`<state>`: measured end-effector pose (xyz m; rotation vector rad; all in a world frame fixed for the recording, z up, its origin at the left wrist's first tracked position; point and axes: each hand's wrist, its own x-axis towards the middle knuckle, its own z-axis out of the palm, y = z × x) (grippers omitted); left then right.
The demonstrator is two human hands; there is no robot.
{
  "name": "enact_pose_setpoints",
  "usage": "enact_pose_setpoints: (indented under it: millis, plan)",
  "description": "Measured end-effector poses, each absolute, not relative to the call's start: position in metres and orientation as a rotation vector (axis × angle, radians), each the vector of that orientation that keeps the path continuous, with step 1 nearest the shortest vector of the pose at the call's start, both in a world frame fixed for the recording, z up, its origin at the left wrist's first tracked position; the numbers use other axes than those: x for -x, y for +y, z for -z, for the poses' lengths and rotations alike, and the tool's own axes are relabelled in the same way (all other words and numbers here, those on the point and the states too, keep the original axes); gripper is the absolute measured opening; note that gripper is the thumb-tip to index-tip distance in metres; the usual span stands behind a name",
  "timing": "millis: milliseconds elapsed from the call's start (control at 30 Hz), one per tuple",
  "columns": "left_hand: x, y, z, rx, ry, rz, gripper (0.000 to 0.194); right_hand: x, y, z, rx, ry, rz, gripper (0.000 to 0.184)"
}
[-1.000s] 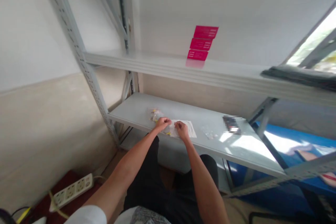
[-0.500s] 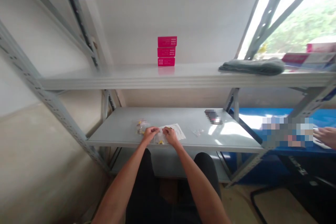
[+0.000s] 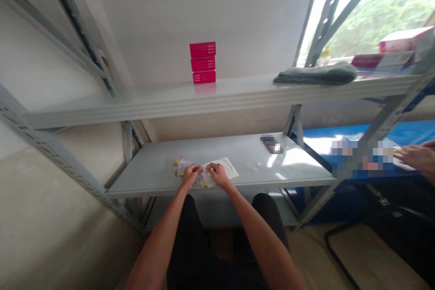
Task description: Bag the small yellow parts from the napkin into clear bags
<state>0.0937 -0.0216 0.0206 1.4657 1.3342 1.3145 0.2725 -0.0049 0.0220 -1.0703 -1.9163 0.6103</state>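
My left hand (image 3: pixel 191 175) and my right hand (image 3: pixel 218 174) are close together above the lower shelf, fingers bent in a pinch. Between them is a small clear plastic bag (image 3: pixel 205 180) with something yellow in its lower part. Both hands grip its upper edge, though the fingertips are too small to see well. A white printed sheet or packet (image 3: pixel 231 168) lies flat, partly under my right hand. Just left of my left hand, more clear bags (image 3: pixel 176 165) hold small yellow pieces.
On the lower shelf (image 3: pixel 142 163) lie a clear bag (image 3: pixel 253 165) and a dark blurred-out object (image 3: pixel 271 143). Above, the upper shelf (image 3: pixel 152 104) carries stacked pink boxes (image 3: pixel 203 63) and folded grey cloth (image 3: pixel 316 74). Another person's hand (image 3: pixel 416 156) is at a blue table (image 3: pixel 418 131).
My view has shifted and tilted slightly. Both my hands stay at the plastic bag in nearly the same pose. The other person's hand appears further into view at the right.
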Motion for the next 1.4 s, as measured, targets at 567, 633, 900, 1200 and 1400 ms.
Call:
enact_pose_setpoints:
  millis: [567, 633, 900, 1200, 1400]
  plan:
    - [-0.096, -0.022, -0.026, -1.484, 1.475, -1.383, 0.035, -0.28, -0.012, -0.022, 1.172, -1.656, -0.492, 0.059]
    - [-0.091, -0.019, -0.031, -1.503, 1.523, -1.392, 0.033, -0.294, -0.01, -0.027, 1.255, -1.621, -0.377, 0.057]
    - [-0.034, 0.0, -0.057, -1.585, 1.849, -1.457, 0.02, -0.431, -0.003, -0.046, 2.023, -1.438, 0.102, 0.054]
    - [-0.068, -0.011, -0.076, -2.063, 1.785, -1.552, 0.021, -0.437, 0.003, -0.051, 1.555, -1.475, -0.313, 0.047]
    - [-0.127, -0.014, -0.089, -1.914, 1.165, -1.35, 0.031, -0.343, 0.005, -0.079, 0.893, -1.812, -0.875, 0.049]
